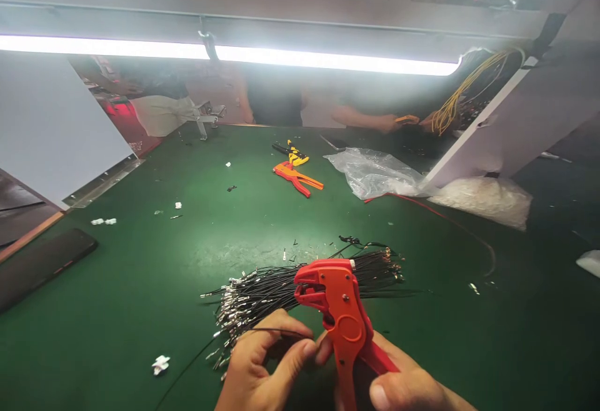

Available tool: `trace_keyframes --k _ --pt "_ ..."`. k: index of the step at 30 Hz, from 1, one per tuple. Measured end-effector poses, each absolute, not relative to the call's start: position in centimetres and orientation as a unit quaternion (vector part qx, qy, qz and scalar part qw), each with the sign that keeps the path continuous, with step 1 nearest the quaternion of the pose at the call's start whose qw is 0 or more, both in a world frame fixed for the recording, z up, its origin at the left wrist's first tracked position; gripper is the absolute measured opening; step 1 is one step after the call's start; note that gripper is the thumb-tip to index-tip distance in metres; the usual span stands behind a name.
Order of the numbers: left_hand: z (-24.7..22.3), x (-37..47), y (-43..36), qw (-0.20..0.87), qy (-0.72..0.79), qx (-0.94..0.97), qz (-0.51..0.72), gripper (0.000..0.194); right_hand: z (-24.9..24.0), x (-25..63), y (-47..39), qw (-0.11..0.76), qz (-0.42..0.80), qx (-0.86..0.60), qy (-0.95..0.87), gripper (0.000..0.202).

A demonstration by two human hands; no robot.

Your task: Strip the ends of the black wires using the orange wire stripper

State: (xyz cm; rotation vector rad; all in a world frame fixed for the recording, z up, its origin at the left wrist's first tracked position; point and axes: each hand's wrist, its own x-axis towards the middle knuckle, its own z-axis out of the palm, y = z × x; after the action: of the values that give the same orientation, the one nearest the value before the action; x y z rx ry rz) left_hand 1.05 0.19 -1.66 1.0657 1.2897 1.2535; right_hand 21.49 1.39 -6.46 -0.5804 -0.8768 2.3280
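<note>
My right hand (398, 383) grips the handles of a red wire stripper (340, 311), held upright with its jaws pointing left. My left hand (262, 361) pinches a single thin black wire (281, 331) between thumb and fingers, just left of the stripper's jaws. Behind both hands lies a bundle of black wires (281, 286) with metal terminals on their left ends, spread across the green mat (140, 286).
A second orange stripper (296, 177) and a yellow-black tool (293, 152) lie farther back. Clear plastic bags (375, 173) and a bag of white parts (482, 198) sit at right. A dark phone (42, 264) lies at left. Another person's hands (398, 122) work with yellow wires across the table.
</note>
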Motion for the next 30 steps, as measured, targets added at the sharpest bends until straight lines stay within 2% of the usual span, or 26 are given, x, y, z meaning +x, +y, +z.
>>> trace_keyframes --k 6,12,17,23,30 --pt "-2.5 0.3 0.4 0.448 0.511 0.509 0.529 0.017 -5.9 21.6 1.5 0.303 0.872 -0.207 -0.323 0.064" --pt "-2.3 0.8 0.2 0.493 0.514 0.505 0.488 0.021 -5.2 21.8 1.5 0.315 0.867 -0.207 -0.326 0.054" --pt "-2.3 0.8 0.1 0.473 0.524 0.49 0.511 0.025 -5.6 21.2 1.8 0.32 0.881 -0.16 -0.311 0.056" --pt "-2.9 0.4 0.4 0.459 0.501 0.527 0.51 0.017 -5.9 21.2 1.7 0.322 0.872 -0.167 -0.33 0.057" --pt "-2.0 -0.4 0.8 0.351 0.615 0.415 0.571 0.029 -5.0 21.2 1.6 0.305 0.898 -0.164 -0.269 0.057"
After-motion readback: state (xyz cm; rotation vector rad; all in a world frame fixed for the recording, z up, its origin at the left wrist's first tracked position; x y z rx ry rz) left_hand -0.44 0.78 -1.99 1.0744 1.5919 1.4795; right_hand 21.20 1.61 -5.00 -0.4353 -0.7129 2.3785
